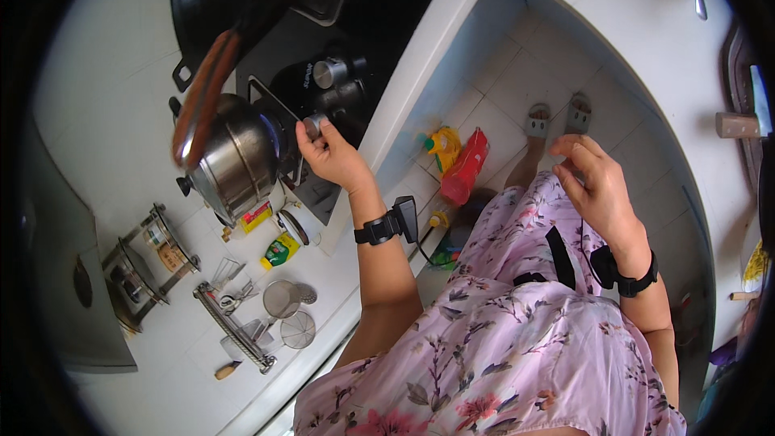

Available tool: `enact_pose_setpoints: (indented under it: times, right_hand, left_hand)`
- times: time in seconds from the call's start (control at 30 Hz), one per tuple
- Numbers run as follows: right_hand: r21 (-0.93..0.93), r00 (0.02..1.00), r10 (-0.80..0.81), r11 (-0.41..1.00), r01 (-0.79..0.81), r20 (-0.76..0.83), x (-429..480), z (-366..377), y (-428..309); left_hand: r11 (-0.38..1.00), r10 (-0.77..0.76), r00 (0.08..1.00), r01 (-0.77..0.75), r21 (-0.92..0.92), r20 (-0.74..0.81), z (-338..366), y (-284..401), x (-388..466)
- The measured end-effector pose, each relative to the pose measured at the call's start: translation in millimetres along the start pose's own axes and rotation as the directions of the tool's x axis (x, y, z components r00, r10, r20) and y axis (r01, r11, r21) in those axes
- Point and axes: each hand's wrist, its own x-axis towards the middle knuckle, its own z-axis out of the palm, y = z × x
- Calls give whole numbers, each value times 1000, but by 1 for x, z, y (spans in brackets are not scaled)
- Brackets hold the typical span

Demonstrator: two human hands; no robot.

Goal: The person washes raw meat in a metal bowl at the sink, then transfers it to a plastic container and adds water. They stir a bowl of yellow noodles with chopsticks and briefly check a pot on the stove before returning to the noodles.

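My left hand (pixel 336 161) reaches to the gas stove (pixel 318 194), its thumb and fingers closed around a round metal control knob (pixel 313 125). A second knob (pixel 330 73) sits beyond it. Just left of the hand, a stainless steel pot (pixel 233 154) stands over a burner with a blue flame (pixel 270 133) at its base. A brown handle (pixel 206 97) with a metal end crosses above the pot. My right hand (pixel 596 184) hangs in the air in front of my body, fingers loosely bent and apart, with nothing in it.
A black wok (pixel 197 6) stands at the far burner. Near the pot are a green bottle (pixel 280 251) and wall-hung strainers (pixel 282 299). Bottles, including a red one (pixel 465 166), stand on the floor. A wood-handled knife (pixel 735 125) lies on the right counter (pixel 672 66).
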Motion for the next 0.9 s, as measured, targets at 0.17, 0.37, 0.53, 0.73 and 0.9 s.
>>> enact_pose_setpoints:
  times: [0.17, 0.37, 0.53, 0.73, 0.9]
  right_hand:
    - [43, 999, 40, 998, -40, -18, 1, 7, 22]
    - [5, 997, 65, 998, -65, -35, 4, 5, 28]
    - [3, 995, 75, 997, -75, -62, 4, 7, 27]
    - [-14, 996, 79, 997, -80, -45, 6, 11, 26]
    - [-50, 997, 68, 996, -69, -22, 7, 12, 15]
  left_hand:
    - [999, 24, 1000, -24, 41, -18, 3, 8, -3]
    - [999, 34, 999, -33, 29, -15, 3, 7, -2]
    - [998, 65, 998, -65, 24, -13, 3, 5, -2]
    - [999, 29, 1000, -29, 22, 1, 1, 4, -1]
    - [1000, 7, 999, -8, 9, 34, -1, 3, 0]
